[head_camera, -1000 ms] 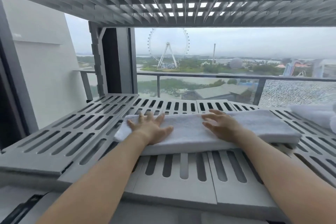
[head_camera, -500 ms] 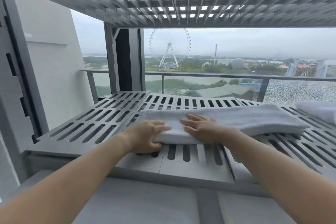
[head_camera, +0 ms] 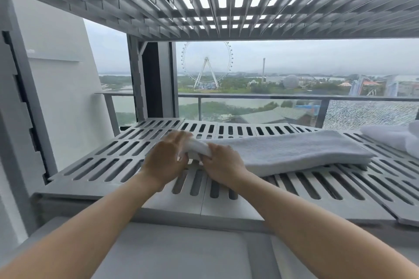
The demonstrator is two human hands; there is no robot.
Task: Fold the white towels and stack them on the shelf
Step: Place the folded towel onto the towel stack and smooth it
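A long folded white towel [head_camera: 294, 150] lies across the slotted grey shelf [head_camera: 108, 165], stretching right from the middle. Its left end is lifted and curled over. My left hand [head_camera: 166, 161] grips that raised end from the left. My right hand [head_camera: 221, 164] holds the same end from the front, fingers curled round the cloth. Both hands sit close together at the towel's left tip.
More white towel [head_camera: 394, 137] lies at the shelf's far right edge. Another slotted shelf [head_camera: 226, 7] hangs low overhead. A white wall [head_camera: 59, 97] closes the left side. Behind the shelf runs a glass balcony railing [head_camera: 249, 97].
Both hands slid to the towel's left end, took hold of it and lifted it off the shelf, curling it over to the right. The view has dropped and pulled back.
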